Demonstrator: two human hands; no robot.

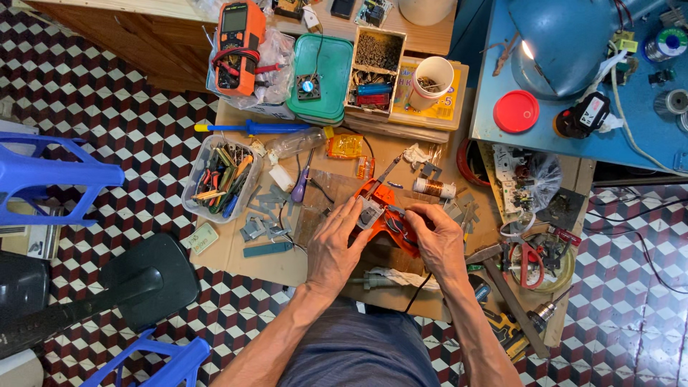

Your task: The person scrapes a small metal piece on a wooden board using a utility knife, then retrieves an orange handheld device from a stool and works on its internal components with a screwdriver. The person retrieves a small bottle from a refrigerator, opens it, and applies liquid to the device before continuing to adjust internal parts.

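Both hands rest on an opened orange device [383,215] lying on a low cardboard-covered work board [236,258]. My left hand [337,247] grips its left side, fingers over a small grey part inside it. My right hand [437,240] holds the right side, fingertips at the wiring in the middle. A black cable runs from the device down toward my lap. A copper wire coil [433,188] and tweezers [387,172] lie just beyond the device.
A clear tub of hand tools [218,179] stands at the left, a purple screwdriver [301,188] beside it. Behind are a green lidded box [322,75], an orange multimeter [240,46] and a white cup [433,82]. Red scissors [530,261] and a hammer [502,287] lie right. Blue stools stand on the checkered floor.
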